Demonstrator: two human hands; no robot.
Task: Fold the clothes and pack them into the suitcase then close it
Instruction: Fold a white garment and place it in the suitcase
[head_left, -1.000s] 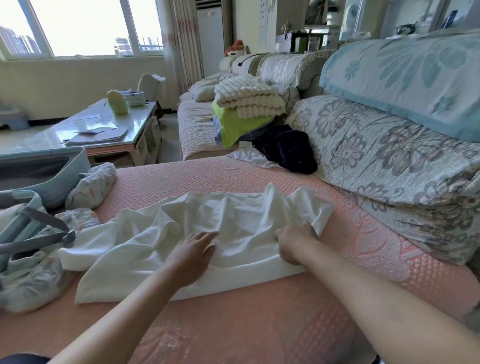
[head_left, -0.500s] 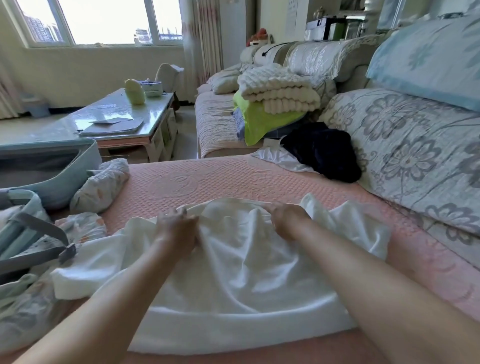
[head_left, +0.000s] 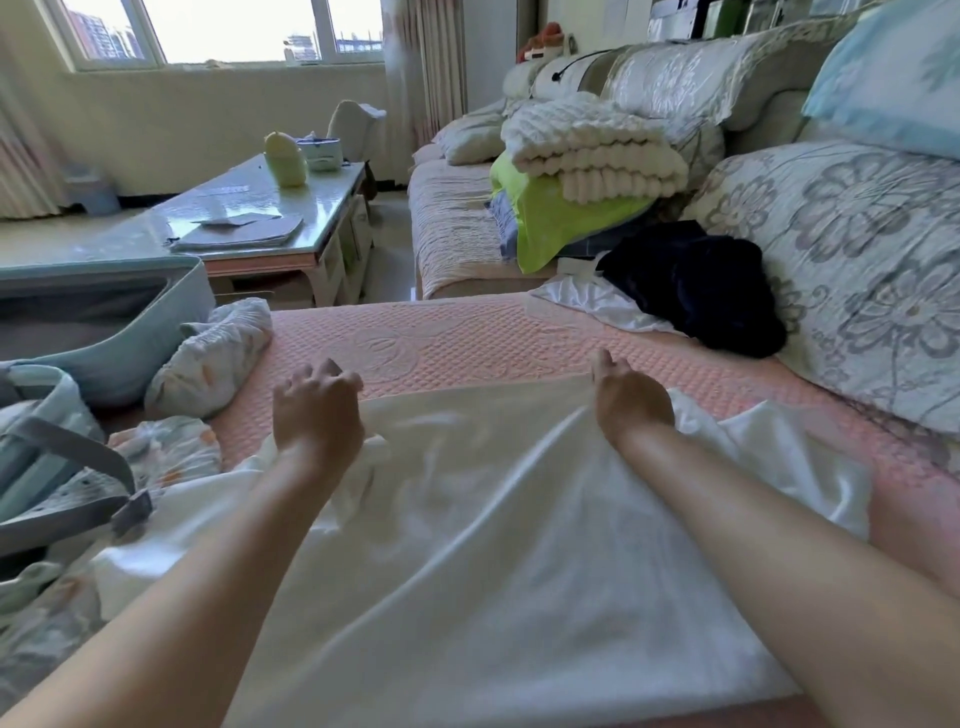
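Left hand (head_left: 317, 410) and right hand (head_left: 631, 402) each pinch the far edge of the white garment (head_left: 493, 545), spread on the pink sofa seat (head_left: 467, 338). Cloth bunched by the left hand could leave a crooked fold, I'd say.

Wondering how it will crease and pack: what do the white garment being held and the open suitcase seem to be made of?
The white garment looks like thin, smooth fabric, perhaps satin or a cotton blend: it has a faint sheen and drapes in soft folds. The suitcase seems a hard, matt pale-teal plastic shell, judging by its rigid rounded wall, with a grey lining inside.
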